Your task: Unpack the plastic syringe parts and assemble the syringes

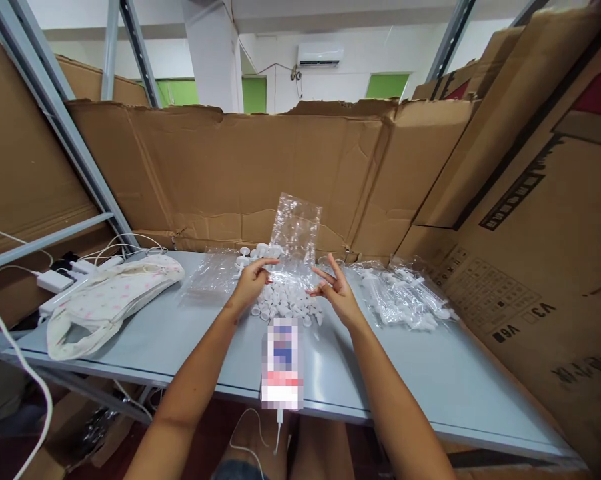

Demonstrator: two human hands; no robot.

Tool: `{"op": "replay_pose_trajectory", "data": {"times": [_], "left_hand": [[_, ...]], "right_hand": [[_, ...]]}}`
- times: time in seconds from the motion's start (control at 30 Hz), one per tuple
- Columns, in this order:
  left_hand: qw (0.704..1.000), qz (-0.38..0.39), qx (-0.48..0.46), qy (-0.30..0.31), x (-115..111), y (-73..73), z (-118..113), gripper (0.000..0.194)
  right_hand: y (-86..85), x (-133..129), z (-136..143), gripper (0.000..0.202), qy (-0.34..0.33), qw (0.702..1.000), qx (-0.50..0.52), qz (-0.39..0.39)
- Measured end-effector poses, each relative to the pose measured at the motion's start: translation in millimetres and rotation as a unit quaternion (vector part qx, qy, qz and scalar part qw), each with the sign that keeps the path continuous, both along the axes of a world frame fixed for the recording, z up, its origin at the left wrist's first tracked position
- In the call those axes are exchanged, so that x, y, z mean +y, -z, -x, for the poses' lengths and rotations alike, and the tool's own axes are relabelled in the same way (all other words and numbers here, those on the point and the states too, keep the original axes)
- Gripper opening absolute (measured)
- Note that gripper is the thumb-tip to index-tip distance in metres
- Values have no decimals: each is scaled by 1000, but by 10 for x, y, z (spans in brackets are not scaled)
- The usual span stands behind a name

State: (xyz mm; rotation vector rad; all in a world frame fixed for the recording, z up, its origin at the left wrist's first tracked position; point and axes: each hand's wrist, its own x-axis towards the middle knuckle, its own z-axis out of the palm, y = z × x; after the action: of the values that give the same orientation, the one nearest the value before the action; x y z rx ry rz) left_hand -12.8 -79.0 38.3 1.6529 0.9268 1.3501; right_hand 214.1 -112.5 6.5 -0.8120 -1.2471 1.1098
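A heap of small white plastic caps (288, 303) lies on the grey table between my hands. My left hand (250, 281) is at the heap's left edge, index finger stretched out and thumb apart, with nothing visible in it. On the other side, my right hand (336, 293) has its fingers spread above the caps. A clear plastic bag (296, 227) stands upright behind the heap, near the left fingertips; whether they touch it I cannot tell. Larger white disc-topped pieces (260, 251) sit just behind my left hand.
Flat clear bags (210, 277) lie to the left, and bagged white parts (405, 297) to the right. A phone (282, 363) with a cable lies at the front edge. A white cloth bag (115, 300) rests beside a power strip (63, 293). Cardboard walls (260, 167) surround the table.
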Motion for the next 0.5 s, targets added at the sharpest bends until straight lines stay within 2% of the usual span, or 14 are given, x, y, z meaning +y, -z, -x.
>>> {"op": "replay_pose_trajectory", "data": {"times": [0.13,0.23,0.4,0.5], "left_hand": [[996,-16,-34,-87,81,-39,470,40],[991,-3,-21,-134,133,-30,917,54],[969,88,107,-204,147,53,1543,69],[926,108,256,-258,123,97,1751,66]], "right_hand": [[6,19,-81,72,61,998,0,-6],[27,51,-114,66,98,995,-3,-4],[93,110,-105,62,110,994,-20,1],[126,125,-94,60,108,994,-31,3]]}}
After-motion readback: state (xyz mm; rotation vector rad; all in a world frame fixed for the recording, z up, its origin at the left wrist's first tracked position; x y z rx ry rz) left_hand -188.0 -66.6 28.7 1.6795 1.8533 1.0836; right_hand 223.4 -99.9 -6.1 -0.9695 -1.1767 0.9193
